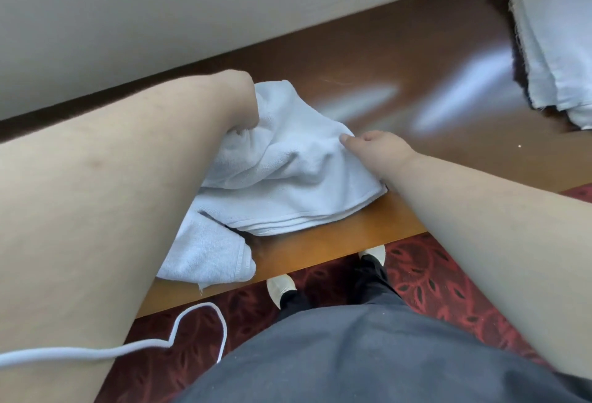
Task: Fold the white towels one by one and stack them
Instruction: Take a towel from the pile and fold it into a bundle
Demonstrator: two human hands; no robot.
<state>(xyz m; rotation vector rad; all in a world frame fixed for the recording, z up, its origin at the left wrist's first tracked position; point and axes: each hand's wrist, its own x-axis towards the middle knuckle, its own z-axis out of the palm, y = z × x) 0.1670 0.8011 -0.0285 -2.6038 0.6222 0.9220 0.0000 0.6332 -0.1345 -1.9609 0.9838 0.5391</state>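
Two hands work one white towel (288,159) lying rumpled on a folded stack (298,216) at the counter's (368,226) near edge: your left hand (243,104) bunches its far-left part, your right hand (381,149) pinches its right edge, ready to spread it. More towels (557,34) lie far right; red patterned carpet (426,281) below.

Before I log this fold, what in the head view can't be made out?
- Left hand: fingers buried in the white towel, grip unclear.
- Folded stack beneath: count hidden by the towel on top.
- Towel pile, top right: cut off by the frame edge.
- Right hand: fingertips hidden behind its knuckles.
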